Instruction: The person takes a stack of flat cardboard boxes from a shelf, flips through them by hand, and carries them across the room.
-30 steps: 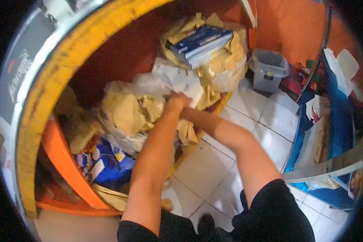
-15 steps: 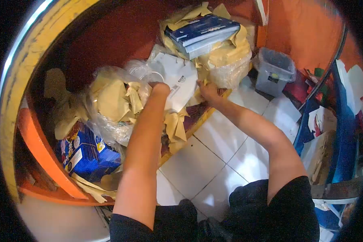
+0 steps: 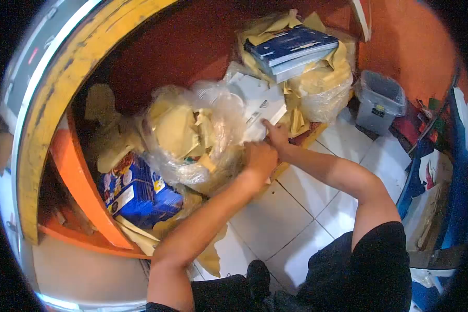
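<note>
Evidently, the white cartons [image 3: 262, 99] lie between the wrapped bundle [image 3: 171, 132] and the dark blue boxes [image 3: 296, 42]. Right hand [image 3: 279, 135] at their lower edge, left hand [image 3: 263, 158] just beside; neither grip can be determined. Carton print: illegible.

Single head-worn view, forward and down onto left hand [image 3: 261, 157] and right hand [image 3: 279, 137].

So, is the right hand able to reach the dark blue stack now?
Probably yes: nothing lies on the dark blue stack; the right hand is nearby, though it seems busy at the white stack.
</note>
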Demonstrator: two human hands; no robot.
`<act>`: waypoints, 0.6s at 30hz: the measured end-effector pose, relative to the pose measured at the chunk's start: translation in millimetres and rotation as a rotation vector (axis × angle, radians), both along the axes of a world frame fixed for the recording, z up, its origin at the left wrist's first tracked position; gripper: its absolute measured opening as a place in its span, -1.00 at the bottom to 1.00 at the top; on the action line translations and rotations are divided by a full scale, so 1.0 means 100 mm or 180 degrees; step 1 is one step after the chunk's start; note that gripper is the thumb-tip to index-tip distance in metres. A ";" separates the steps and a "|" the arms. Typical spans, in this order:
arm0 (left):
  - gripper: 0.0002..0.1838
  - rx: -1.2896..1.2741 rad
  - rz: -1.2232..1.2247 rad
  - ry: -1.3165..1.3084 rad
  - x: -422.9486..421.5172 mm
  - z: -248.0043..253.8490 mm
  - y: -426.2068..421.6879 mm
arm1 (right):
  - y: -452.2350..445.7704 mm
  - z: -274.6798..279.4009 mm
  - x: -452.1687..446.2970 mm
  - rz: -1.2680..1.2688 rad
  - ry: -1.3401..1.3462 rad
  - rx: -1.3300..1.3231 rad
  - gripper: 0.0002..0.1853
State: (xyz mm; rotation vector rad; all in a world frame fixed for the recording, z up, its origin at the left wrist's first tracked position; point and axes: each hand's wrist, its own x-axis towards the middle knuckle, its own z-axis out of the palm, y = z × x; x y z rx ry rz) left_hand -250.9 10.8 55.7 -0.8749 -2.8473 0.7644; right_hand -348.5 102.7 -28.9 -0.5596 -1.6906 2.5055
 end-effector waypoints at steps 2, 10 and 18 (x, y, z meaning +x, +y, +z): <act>-0.68 0.0126 -0.0097 -0.0806 0.31 0.03 -0.03 | -0.05 -0.05 -0.13 0.0346 0.0793 -0.0673 -0.38; -0.69 0.0704 -0.0527 -0.1788 0.02 0.26 -0.32 | -0.07 0.11 -0.26 -0.0120 0.0474 0.0035 -0.43; -0.62 0.1272 -0.1133 0.0404 0.41 0.67 -0.76 | 0.35 0.53 0.51 -0.0014 0.0248 0.0411 -0.36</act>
